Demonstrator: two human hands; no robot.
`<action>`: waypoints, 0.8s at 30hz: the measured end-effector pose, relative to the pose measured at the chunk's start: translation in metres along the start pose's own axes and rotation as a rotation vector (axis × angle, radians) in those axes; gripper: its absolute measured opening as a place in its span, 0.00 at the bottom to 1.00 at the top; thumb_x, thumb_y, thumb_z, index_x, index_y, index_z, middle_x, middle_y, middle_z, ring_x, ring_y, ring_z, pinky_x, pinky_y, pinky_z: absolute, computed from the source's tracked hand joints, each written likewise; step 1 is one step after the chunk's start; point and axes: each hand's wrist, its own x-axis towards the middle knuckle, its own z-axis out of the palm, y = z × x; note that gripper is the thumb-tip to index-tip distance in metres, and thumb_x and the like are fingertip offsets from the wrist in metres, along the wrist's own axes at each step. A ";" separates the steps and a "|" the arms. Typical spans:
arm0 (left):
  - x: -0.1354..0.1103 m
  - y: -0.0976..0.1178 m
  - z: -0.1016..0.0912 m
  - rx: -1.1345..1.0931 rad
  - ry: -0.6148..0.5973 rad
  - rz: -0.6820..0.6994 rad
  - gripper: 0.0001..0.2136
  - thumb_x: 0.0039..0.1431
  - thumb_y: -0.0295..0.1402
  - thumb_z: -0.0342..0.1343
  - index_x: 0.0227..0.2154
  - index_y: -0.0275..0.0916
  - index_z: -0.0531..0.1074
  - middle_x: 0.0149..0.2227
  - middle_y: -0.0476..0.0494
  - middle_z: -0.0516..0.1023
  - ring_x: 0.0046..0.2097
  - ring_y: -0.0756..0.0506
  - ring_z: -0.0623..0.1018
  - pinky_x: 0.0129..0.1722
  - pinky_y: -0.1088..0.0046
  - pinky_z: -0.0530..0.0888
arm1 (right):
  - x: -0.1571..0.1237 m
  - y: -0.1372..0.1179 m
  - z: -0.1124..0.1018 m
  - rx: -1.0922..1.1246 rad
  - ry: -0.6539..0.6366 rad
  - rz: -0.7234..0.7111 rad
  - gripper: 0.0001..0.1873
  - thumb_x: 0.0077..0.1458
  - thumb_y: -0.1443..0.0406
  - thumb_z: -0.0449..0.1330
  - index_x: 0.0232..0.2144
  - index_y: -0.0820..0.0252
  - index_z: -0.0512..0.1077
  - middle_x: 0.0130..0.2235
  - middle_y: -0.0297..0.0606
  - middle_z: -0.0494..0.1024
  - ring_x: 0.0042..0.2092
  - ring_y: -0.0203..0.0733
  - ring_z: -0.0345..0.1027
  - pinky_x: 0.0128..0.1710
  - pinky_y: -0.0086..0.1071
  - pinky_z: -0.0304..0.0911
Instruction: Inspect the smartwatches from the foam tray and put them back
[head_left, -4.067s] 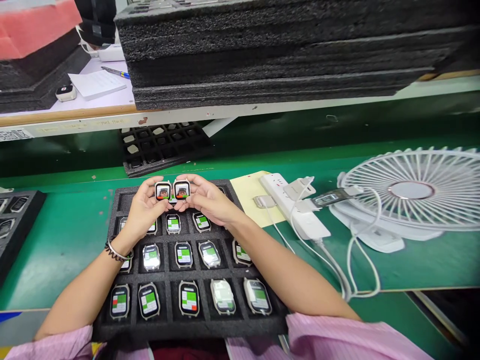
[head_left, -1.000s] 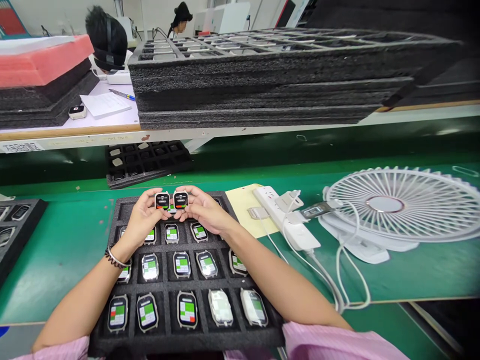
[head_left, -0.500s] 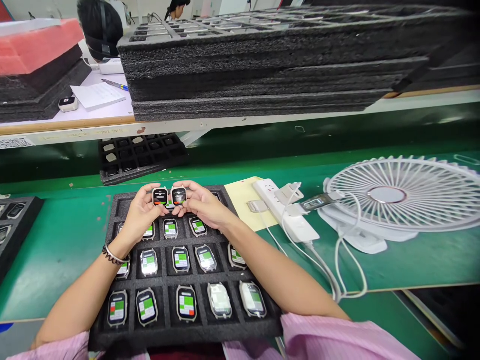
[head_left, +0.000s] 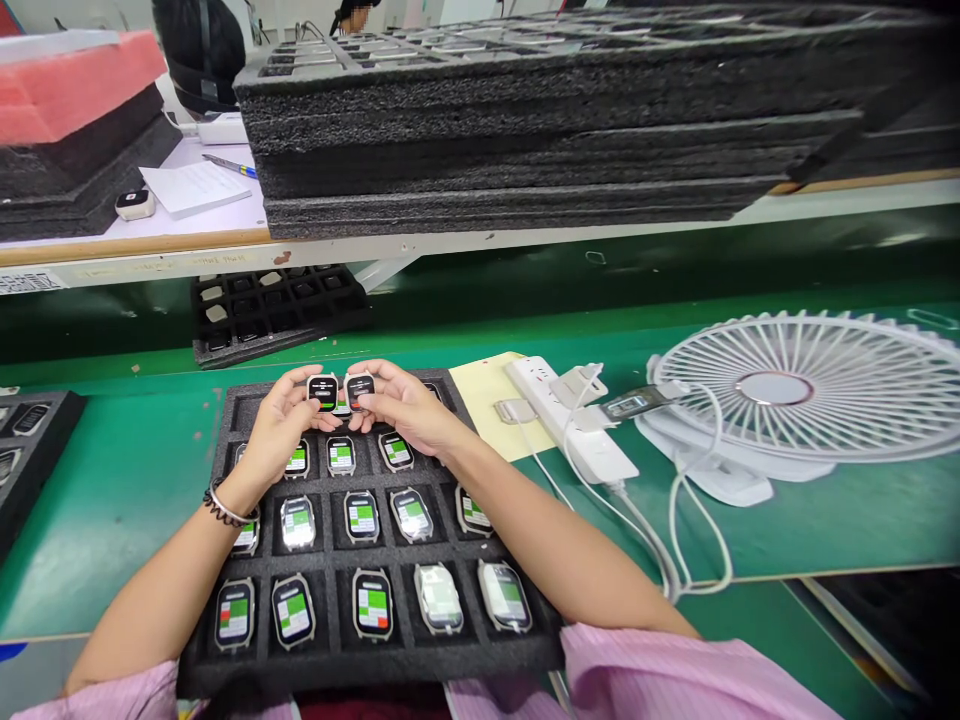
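Observation:
Over the far part of a black foam tray [head_left: 375, 665], my left hand [head_left: 281, 425] is closed on a strapless smartwatch [head_left: 323, 390], its thumb at the lower part of the screen. Beside it my right hand [head_left: 409, 405] grips a second smartwatch [head_left: 359, 388], thumb across the lower screen. Both screens are dark with small white text and face me. Below the hands, the tray's compartments hold several more watches [head_left: 373, 604] with green, white and red blocks on their screens. My hands and forearms hide some compartments.
To the right lie a white power strip [head_left: 544, 400] with cables, a yellow sheet [head_left: 480, 395] and a white fan [head_left: 810, 390]. Foam trays [head_left: 525, 150] are stacked on the shelf above; another tray [head_left: 281, 325] sits beneath it. A further tray [head_left: 34, 450] is at left.
My left thumb has moved up onto the left watch's screen, and my right thumb has shifted over the right one. The red area on the left screen no longer shows.

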 end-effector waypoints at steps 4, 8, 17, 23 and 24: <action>0.000 -0.002 0.000 0.046 0.010 0.006 0.19 0.54 0.37 0.62 0.48 0.37 0.69 0.31 0.50 0.78 0.26 0.50 0.80 0.28 0.74 0.76 | 0.000 0.001 0.000 -0.063 0.036 0.009 0.16 0.54 0.63 0.67 0.42 0.58 0.66 0.34 0.34 0.81 0.22 0.31 0.71 0.20 0.22 0.62; 0.002 -0.003 -0.001 0.120 0.007 0.043 0.22 0.49 0.32 0.67 0.47 0.37 0.69 0.34 0.49 0.79 0.23 0.54 0.75 0.24 0.79 0.72 | 0.001 0.000 0.000 0.005 0.022 0.030 0.16 0.53 0.66 0.64 0.44 0.58 0.66 0.38 0.36 0.81 0.28 0.36 0.77 0.26 0.26 0.70; -0.004 0.006 -0.065 0.338 -0.099 -0.011 0.34 0.50 0.38 0.66 0.59 0.36 0.62 0.45 0.40 0.78 0.36 0.46 0.80 0.41 0.65 0.77 | 0.014 0.005 0.015 -0.145 -0.184 0.022 0.32 0.50 0.71 0.65 0.55 0.53 0.59 0.44 0.35 0.74 0.35 0.39 0.79 0.37 0.34 0.75; -0.011 -0.001 -0.138 1.070 -0.012 0.178 0.26 0.60 0.41 0.57 0.59 0.37 0.67 0.43 0.40 0.77 0.48 0.37 0.73 0.52 0.55 0.70 | 0.044 0.013 0.051 -1.112 -0.199 -0.103 0.24 0.52 0.73 0.64 0.51 0.64 0.66 0.46 0.46 0.75 0.46 0.52 0.75 0.49 0.47 0.69; -0.011 -0.003 -0.143 1.105 -0.030 0.190 0.25 0.60 0.41 0.57 0.59 0.38 0.68 0.44 0.40 0.77 0.50 0.37 0.72 0.54 0.54 0.68 | 0.049 0.014 0.058 -1.239 -0.174 -0.132 0.23 0.51 0.70 0.66 0.50 0.65 0.69 0.50 0.50 0.73 0.51 0.57 0.72 0.53 0.51 0.65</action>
